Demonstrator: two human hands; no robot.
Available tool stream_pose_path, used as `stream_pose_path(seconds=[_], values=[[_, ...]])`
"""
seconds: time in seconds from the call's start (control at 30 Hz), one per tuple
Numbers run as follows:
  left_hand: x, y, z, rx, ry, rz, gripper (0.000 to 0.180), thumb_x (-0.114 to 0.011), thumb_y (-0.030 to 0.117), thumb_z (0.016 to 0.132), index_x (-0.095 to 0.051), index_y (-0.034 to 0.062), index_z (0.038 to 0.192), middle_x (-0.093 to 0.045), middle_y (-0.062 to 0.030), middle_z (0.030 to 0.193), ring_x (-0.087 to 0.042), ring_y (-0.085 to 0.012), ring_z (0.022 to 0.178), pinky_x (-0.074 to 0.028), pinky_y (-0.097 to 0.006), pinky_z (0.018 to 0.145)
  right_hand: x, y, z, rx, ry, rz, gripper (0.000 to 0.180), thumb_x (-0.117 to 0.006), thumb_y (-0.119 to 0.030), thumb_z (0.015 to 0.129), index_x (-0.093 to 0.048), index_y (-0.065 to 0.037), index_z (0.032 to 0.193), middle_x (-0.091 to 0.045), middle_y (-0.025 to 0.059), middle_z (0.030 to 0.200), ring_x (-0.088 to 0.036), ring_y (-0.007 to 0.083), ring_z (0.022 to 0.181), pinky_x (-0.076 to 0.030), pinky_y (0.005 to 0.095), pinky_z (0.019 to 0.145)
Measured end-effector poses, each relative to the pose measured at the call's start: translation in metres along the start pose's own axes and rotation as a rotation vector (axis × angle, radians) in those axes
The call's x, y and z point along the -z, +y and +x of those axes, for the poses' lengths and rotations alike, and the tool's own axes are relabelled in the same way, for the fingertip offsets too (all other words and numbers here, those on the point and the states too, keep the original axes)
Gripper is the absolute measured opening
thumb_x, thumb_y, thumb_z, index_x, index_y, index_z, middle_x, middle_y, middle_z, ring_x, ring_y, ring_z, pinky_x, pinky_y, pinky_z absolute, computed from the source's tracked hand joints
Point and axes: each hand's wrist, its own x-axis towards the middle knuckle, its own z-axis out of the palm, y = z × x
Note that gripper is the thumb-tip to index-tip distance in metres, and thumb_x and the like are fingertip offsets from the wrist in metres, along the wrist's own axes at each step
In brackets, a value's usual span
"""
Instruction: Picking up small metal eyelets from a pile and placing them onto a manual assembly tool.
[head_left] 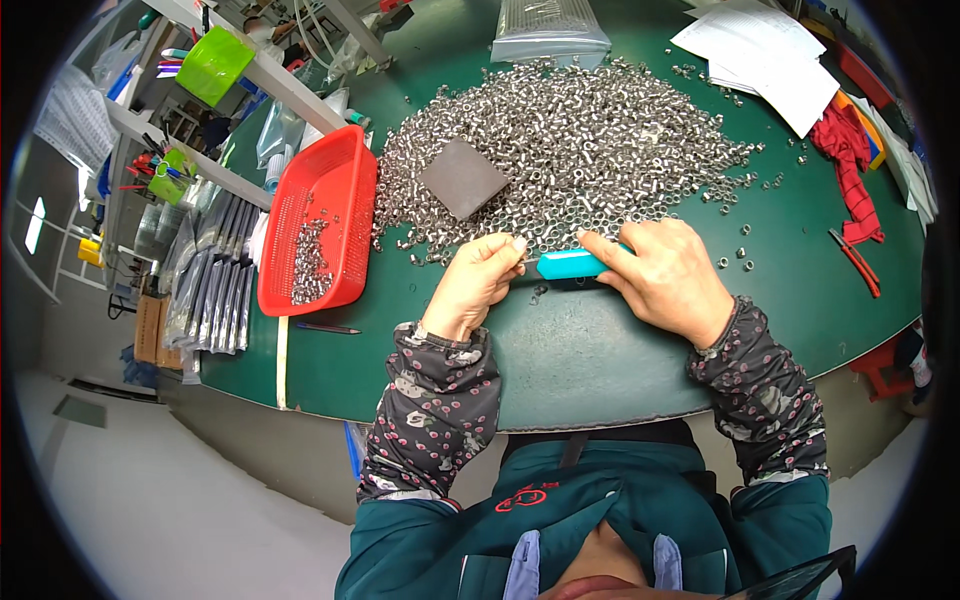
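My right hand (660, 275) is closed around a teal-handled tool (568, 264) with a thin metal shaft pointing left. At the tip of that shaft, my left hand (478, 280) pinches with thumb and fingertips; what lies between them is too small to make out. Both hands are just above the near edge of a wide heap of small shiny metal rings or nuts (600, 130). A flat dark grey square block (464, 179) rests on the heap, beyond my left hand. A few loose pieces (540, 291) lie on the green table between my hands.
A red perforated basket (345, 260) with some metal pieces stands on the left, a pen (328, 328) near it. Rightward are red-handled pliers (856, 262), a red cloth (845, 165) and white papers (765, 55). Plastic bags (550, 30) lie behind the heap on the green table (600, 370).
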Motion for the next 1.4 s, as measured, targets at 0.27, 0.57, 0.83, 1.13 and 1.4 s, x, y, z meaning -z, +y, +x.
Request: stream_pose_path(seconds=[0.27, 0.57, 0.83, 1.13, 1.4], values=[[-0.001, 0.004, -0.003, 0.102, -0.027, -0.005, 0.017, -0.052, 0.02, 0.083, -0.051, 0.0062, 0.073, -0.044, 0.0045, 0.057, -0.026, 0.0007, 0.038, -0.019, -0.014, 0.033, 0.001, 0.002, 0.0, 0.05, 0.038, -0.051, 0.035, -0.063, -0.018, 0.064, -0.054, -0.013, 0.098, -0.044, 0.0009, 0.064, -0.047, 0.0159, 0.06, -0.036, 0.0297, 0.055], [-0.01, 0.007, -0.005, 0.103, -0.018, 0.114, 0.02, -0.053, 0.023, 0.081, -0.051, 0.0093, 0.067, -0.041, 0.0094, 0.052, -0.024, 0.0014, 0.038, -0.016, -0.016, 0.034, 0.004, 0.006, 0.0, 0.128, 0.065, -0.163, 0.032, -0.055, -0.014, 0.065, -0.056, -0.013, 0.097, -0.043, 0.0, 0.065, -0.045, 0.0137, 0.061, -0.034, 0.0273, 0.055], [-0.014, 0.007, -0.005, 0.096, -0.05, 0.188, 0.02, -0.053, 0.024, 0.081, -0.052, 0.0092, 0.067, -0.039, 0.01, 0.052, -0.024, 0.0016, 0.038, -0.014, -0.017, 0.034, 0.009, 0.007, 0.002, 0.164, 0.096, -0.234, 0.029, -0.051, -0.013, 0.066, -0.058, -0.013, 0.094, -0.042, -0.0006, 0.065, -0.044, 0.0126, 0.061, -0.033, 0.0261, 0.055], [-0.015, 0.003, -0.003, -0.027, 0.033, 0.107, 0.019, -0.052, 0.024, 0.082, -0.052, 0.0077, 0.072, -0.04, 0.0081, 0.055, -0.024, 0.0011, 0.038, -0.016, -0.015, 0.034, 0.009, 0.008, 0.003, 0.125, 0.109, -0.258, 0.031, -0.055, -0.014, 0.065, -0.056, -0.012, 0.096, -0.042, 0.0006, 0.065, -0.044, 0.0138, 0.06, -0.034, 0.0269, 0.055], [-0.011, -0.002, 0.002, -0.254, 0.019, -0.256, 0.011, -0.048, 0.011, 0.084, -0.05, 0.0032, 0.091, -0.051, -0.0016, 0.074, -0.038, -0.0017, 0.051, -0.028, -0.013, 0.036, 0.005, 0.003, -0.002, -0.197, 0.019, 0.169, 0.031, -0.06, -0.019, 0.069, -0.055, -0.011, 0.099, -0.049, 0.0078, 0.065, -0.053, 0.0256, 0.059, -0.042, 0.0363, 0.054]])
